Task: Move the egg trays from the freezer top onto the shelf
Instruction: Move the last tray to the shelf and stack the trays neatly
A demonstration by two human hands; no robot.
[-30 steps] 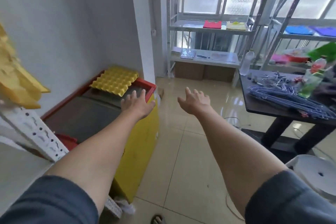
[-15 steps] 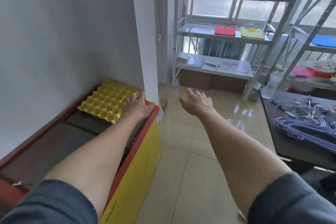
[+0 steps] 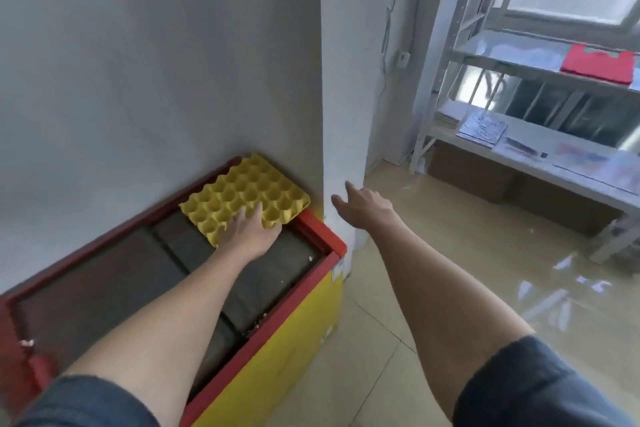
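A yellow egg tray [image 3: 242, 192] lies flat on the far end of the freezer top [image 3: 104, 288], against the grey wall. My left hand [image 3: 249, 230] lies over the tray's near edge with its fingers straight on the cups. My right hand [image 3: 363, 206] hangs in the air to the right of the tray, past the freezer's red rim, fingers spread and holding nothing. The freezer has a red frame, dark glass lids and a yellow front.
A white pillar corner [image 3: 343, 114] stands right behind the tray. A grey metal shelf rack [image 3: 519, 66] with a red item [image 3: 597, 62] and papers stands at the back right over cardboard boxes [image 3: 485, 177]. Glossy tiled floor [image 3: 450, 270] lies between.
I have stepped closer to the freezer. My left hand slid from the freezer's rim onto the tray's near edge. My right hand moved toward the tray's right side.
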